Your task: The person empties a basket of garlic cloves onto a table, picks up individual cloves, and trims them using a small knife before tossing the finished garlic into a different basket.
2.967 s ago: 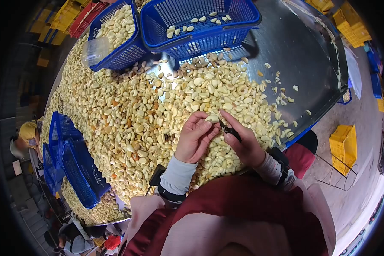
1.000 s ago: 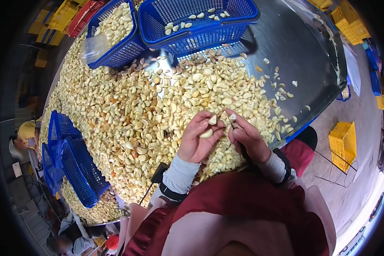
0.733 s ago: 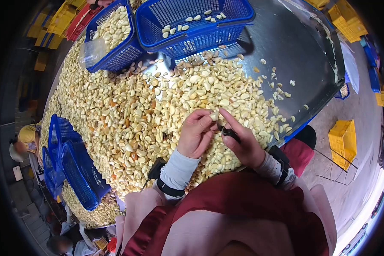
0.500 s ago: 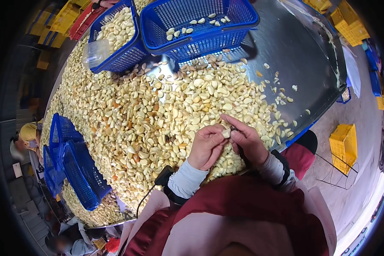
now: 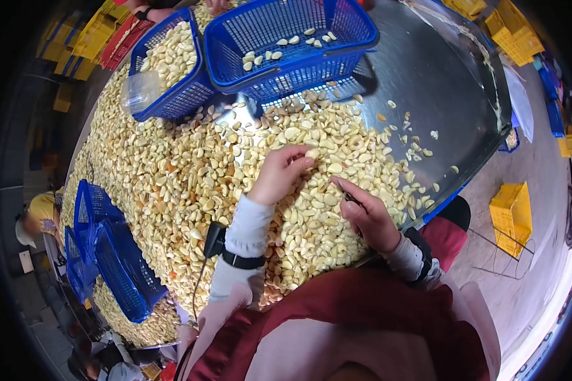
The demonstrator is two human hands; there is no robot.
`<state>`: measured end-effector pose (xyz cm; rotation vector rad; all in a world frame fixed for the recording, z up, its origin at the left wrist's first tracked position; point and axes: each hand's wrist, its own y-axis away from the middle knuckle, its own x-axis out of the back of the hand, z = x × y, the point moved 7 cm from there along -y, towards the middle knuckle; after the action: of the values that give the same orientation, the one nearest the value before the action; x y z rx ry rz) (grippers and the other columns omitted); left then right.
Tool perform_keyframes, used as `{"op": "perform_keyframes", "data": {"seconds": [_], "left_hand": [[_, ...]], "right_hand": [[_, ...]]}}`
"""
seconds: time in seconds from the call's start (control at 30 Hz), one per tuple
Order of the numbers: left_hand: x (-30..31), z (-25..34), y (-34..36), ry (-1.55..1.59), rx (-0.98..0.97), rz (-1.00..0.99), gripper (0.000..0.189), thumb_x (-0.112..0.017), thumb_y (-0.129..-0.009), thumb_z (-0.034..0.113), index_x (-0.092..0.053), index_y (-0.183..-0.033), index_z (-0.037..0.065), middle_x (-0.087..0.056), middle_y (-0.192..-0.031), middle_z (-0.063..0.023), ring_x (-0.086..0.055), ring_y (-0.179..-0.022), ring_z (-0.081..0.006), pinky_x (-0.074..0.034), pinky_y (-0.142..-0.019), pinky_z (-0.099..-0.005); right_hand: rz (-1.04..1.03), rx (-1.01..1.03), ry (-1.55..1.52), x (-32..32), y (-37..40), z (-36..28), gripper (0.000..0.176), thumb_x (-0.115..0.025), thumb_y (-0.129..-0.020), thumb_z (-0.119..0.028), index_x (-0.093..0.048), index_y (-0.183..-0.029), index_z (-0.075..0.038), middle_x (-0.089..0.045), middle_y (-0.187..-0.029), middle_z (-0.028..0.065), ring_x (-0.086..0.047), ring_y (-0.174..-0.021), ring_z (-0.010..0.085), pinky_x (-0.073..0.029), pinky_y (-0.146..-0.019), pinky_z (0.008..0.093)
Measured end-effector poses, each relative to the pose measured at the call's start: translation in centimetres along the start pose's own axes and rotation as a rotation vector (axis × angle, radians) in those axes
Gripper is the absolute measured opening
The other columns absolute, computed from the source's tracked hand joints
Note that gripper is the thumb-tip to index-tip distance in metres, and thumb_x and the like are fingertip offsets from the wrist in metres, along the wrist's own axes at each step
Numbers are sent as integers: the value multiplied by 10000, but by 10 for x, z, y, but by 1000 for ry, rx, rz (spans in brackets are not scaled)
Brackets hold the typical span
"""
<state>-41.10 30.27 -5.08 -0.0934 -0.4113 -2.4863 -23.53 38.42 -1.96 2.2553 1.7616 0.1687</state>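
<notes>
Peeled garlic cloves (image 5: 190,190) lie in a wide, thick heap over the metal table. My left hand (image 5: 281,173) is over the heap, thumb and fingers pinched around a pale garlic clove (image 5: 312,153). To its lower right, my right hand (image 5: 374,222) is closed around a small dark knife (image 5: 349,193), whose blade points up and left. Part of the knife is hidden by my fingers. Beyond my hands, a blue basket (image 5: 292,66) holds several cloves on its bottom.
Left of that basket is a fuller blue basket (image 5: 200,89) with a clear plastic tub (image 5: 140,93) at its edge. More blue baskets (image 5: 124,267) stand at the left. A person's hand (image 5: 162,14) shows at the top. A yellow crate (image 5: 511,219) sits on the floor at right.
My left hand has moved away from my right hand, up and left toward the baskets, with a clove in its fingertips. My right hand has shifted only slightly, and the knife shows more clearly.
</notes>
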Motion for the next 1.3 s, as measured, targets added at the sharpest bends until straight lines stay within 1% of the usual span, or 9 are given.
{"op": "perform_keyframes", "data": {"seconds": [0.23, 0.33, 0.37, 0.43, 0.57, 0.73, 0.93, 1.13, 1.3], "left_hand": [[-25, 37, 46, 266, 32, -119, 233, -732, -730, -63, -639, -941, -29, -542, -733, 18, -547, -689, -62, -492, -639, -204], [-27, 34, 46, 380, -16, -169, 228, -741, -712, -75, -637, -908, -26, -565, -751, 6, -554, -677, -70, -493, -647, -199], [-28, 37, 45, 380, -17, -169, 228, -741, -712, -75, -637, -908, -26, -565, -751, 6, -554, -677, -70, -493, -647, -199], [-30, 41, 41, 633, 137, -154, 228, -747, -713, -63, -623, -900, -23, -593, -784, -6, -570, -720, -88, -493, -668, -207], [75, 143, -15, -14, -583, 621, 208, -702, -770, -17, -569, -928, 11, -611, -896, -52, -577, -763, -102, -480, -665, -222], [73, 173, -81, -830, -926, 625, 266, -719, -752, 105, -655, -1005, 55, -590, -982, -163, -604, -860, -330, -494, -777, -396], [17, 28, -73, -1087, -407, 272, 141, -690, -654, 10, -707, -791, 41, -669, -831, -180, -639, -730, -349, -517, -664, -383], [26, 6, -51, -665, -134, 38, 178, -680, -751, 41, -670, -927, 9, -680, -812, -124, -648, -707, -214, -521, -663, -296], [-21, 11, 11, 980, 149, -145, 296, -572, -938, 132, -544, -1160, -63, -629, -1028, -123, -634, -826, -171, -541, -757, -268]], "right_hand": [[34, 304, 460, -5, 2, -39, 577, -581, -895, -142, -352, -1404, 3, -611, -1132, 224, -631, -1004, 304, -477, -842, 352], [15, 590, 411, 0, -8, -31, 578, -562, -916, -192, -342, -1419, -11, -639, -1027, 155, -649, -771, 220, -505, -692, 318], [-102, -157, -176, 0, -7, 1, 566, -514, -946, -247, -331, -1436, -32, -597, -874, 61, -542, -578, 106, -461, -561, 236], [-71, -145, -325, 2, -3, 4, 558, -493, -955, -261, -328, -1439, -39, -555, -827, 32, -480, -535, 77, -422, -528, 202], [8, -87, -402, 10, -7, 9, 549, -474, -961, -264, -327, -1443, -45, -517, -778, 5, -441, -510, 54, -396, -507, 179], [60, -59, -302, 12, -2, -4, 524, -449, -956, -203, -330, -1446, -64, -521, -785, 3, -442, -523, 46, -398, -506, 181], [96, -124, -284, 17, 4, 12, 502, -437, -955, -163, -347, -1440, -73, -521, -772, -4, -427, -496, 42, -374, -477, 171], [33, -103, -270, 9, 2, 4, 492, -450, -964, -174, -354, -1438, -83, -513, -777, -9, -413, -516, 24, -351, -479, 161], [26, 22, -59, 7, -4, -10, 494, -472, -946, -135, -366, -1420, -42, -580, -919, 39, -538, -720, 95, -454, -659, 227]]}}
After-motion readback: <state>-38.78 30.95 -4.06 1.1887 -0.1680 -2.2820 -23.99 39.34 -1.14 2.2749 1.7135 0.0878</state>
